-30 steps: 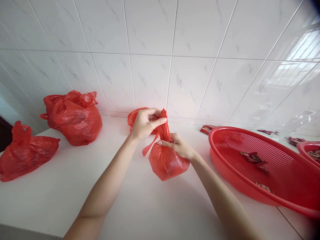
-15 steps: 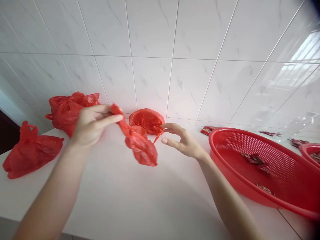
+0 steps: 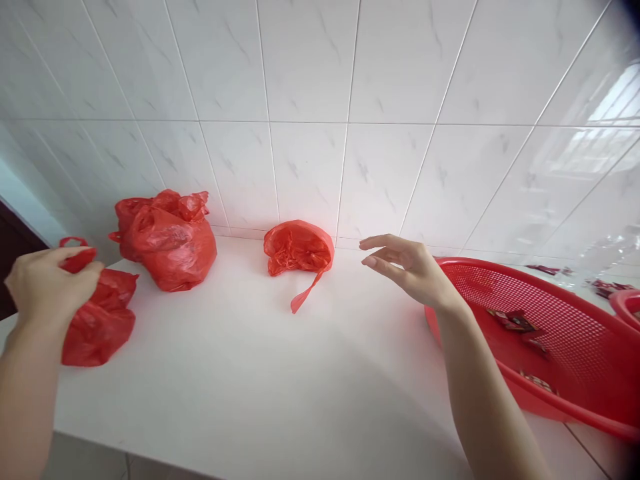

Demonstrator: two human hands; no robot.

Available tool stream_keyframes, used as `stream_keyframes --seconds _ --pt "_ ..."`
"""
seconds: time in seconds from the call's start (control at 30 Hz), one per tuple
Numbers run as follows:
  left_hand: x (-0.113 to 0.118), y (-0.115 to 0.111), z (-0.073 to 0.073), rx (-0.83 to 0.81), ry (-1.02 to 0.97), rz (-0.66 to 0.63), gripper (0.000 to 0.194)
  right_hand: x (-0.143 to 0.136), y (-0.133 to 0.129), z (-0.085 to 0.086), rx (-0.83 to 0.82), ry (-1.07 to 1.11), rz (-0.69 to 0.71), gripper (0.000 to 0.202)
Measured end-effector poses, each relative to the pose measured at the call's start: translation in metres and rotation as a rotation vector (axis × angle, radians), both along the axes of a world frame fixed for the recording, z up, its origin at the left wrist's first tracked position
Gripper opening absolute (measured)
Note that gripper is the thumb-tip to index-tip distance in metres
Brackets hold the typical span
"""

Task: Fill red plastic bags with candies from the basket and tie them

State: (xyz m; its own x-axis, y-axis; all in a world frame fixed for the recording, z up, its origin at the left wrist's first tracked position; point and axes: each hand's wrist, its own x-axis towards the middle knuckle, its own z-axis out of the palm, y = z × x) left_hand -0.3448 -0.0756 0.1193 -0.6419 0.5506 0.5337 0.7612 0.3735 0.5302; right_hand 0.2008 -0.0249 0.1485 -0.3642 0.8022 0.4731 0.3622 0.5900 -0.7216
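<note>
At the far left my left hand (image 3: 47, 283) is closed around the top of a small filled red plastic bag (image 3: 100, 337), which hangs below the fingers. Behind it, partly covered by the hand and the held bag, sits another red plastic bag (image 3: 119, 285) with a loop handle standing up. My right hand (image 3: 395, 267) hovers over the white table (image 3: 260, 373), fingers apart and holding nothing, just left of a large red basket (image 3: 575, 308). Against the wall, between the hands, lies a crumpled, gathered red bag bundle (image 3: 300, 243) with one strip trailing forward.
A bigger, full red bag (image 3: 175, 247) stands by the tiled wall at the left. Several small wrapped packets (image 3: 515, 321) lie in the basket. Behind it are a clear plastic bottle (image 3: 607, 252), more packets (image 3: 607, 288) and the rim of a second red basket (image 3: 617, 303).
My left hand has carried the small red bag from the middle to the far left. My right hand has moved right, away from the bag bundle, whose strip now trails forward.
</note>
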Motion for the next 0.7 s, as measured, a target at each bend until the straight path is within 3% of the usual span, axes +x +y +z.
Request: stream_keyframes --seconds 0.07,0.13,0.2,0.27,0.33,0.43,0.57,0.7 --pt "0.019 0.006 0.006 0.018 0.072 0.097 0.042 0.001 0.0 0.0 -0.016 -0.03 -0.018 0.039" --pt "0.041 0.018 0.014 0.08 0.134 0.094 0.049 0.002 -0.001 0.0 -0.025 -0.058 -0.026 0.038" --pt "0.064 0.037 0.018 0.177 0.189 -0.017 0.049 0.001 -0.001 -0.001 -0.022 -0.083 -0.017 0.035" --pt "0.09 0.063 0.016 0.162 0.158 -0.296 0.038 0.001 0.0 -0.001 -0.017 -0.111 -0.002 0.032" --pt "0.12 0.093 0.003 0.025 0.07 -0.583 0.033 0.001 0.0 -0.002 -0.027 -0.147 0.008 0.032" --pt "0.168 0.14 -0.032 -0.136 0.025 -0.785 0.033 0.0 0.001 -0.003 -0.044 -0.207 0.024 0.032" --pt "0.213 0.193 -0.076 -0.214 -0.082 -0.742 0.051 -0.001 0.002 -0.004 -0.048 -0.248 0.037 0.03" --pt "0.221 0.227 -0.094 -0.245 -0.252 -0.626 0.047 -0.002 0.003 -0.005 -0.058 -0.274 0.041 0.029"
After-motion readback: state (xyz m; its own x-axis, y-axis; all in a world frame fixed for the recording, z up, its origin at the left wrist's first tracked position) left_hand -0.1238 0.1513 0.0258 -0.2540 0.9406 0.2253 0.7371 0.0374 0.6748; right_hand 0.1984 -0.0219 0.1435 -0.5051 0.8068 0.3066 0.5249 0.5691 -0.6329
